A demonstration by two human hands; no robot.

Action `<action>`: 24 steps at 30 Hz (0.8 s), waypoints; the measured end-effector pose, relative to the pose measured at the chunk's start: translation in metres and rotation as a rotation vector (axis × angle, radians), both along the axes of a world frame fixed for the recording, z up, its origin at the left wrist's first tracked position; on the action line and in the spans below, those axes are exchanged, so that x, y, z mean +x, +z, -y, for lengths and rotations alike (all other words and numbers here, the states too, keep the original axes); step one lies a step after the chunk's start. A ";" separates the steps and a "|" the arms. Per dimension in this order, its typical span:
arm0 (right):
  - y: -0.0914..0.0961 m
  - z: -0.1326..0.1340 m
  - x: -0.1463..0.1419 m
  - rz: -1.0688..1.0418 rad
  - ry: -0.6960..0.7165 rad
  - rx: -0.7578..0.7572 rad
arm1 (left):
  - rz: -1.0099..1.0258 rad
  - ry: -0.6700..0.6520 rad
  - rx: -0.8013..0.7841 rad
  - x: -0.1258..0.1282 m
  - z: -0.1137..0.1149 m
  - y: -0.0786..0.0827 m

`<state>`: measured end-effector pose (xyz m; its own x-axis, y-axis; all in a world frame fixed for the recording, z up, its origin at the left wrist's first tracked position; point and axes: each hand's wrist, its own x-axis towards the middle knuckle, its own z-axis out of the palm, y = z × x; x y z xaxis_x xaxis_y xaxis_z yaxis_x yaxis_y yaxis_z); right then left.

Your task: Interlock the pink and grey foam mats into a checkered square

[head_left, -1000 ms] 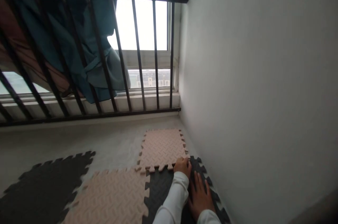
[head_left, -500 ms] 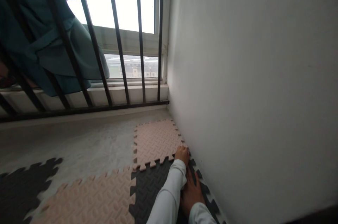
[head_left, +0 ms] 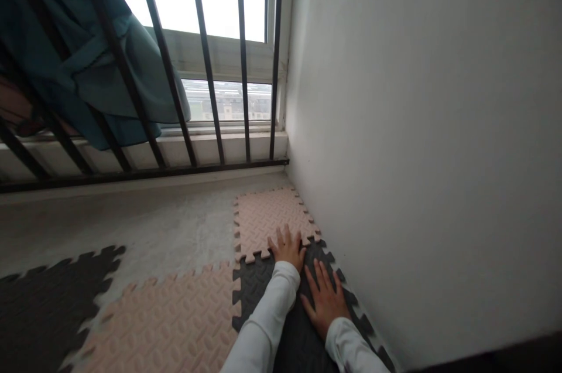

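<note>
My left hand (head_left: pixel 287 247) lies open with spread fingers across the seam between a pink foam mat tile (head_left: pixel 259 221) and a dark grey foam mat tile (head_left: pixel 302 332). Its fingertips rest on the pink tile. Flat on the dark tile, nearer the wall, is my right hand (head_left: pixel 325 297), its fingers also spread. The pink tile's toothed near edge meets the dark tile's edge; under my left hand the joint is hidden. A second pink tile (head_left: pixel 175 320) adjoins the dark tile on the left.
A white wall (head_left: pixel 417 156) rises close along the right side. Another dark tile (head_left: pixel 52 303) lies at the far left on the grey floor (head_left: pixel 175 218). Black railing bars (head_left: pixel 208 68) stand before the window, with a blue-green cloth (head_left: pixel 132 68) hanging behind them.
My left hand has moved left from the pink tile's right corner and opened flat. My right hand has spread its fingers on the dark tile. The view has shifted slightly.
</note>
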<state>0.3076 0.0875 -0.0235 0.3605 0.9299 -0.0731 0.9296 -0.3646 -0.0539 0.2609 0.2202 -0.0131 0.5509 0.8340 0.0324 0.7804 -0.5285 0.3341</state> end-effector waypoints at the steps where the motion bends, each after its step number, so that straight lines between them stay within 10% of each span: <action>1: 0.000 0.000 0.000 0.001 -0.001 -0.001 | -0.031 0.095 -0.027 -0.005 -0.003 0.002; 5: 0.001 -0.001 -0.001 0.009 -0.003 0.002 | -0.103 0.304 -0.059 -0.021 -0.012 0.009; 24: -0.003 -0.002 -0.001 0.071 0.003 0.026 | -0.066 0.009 -0.107 -0.001 -0.010 0.002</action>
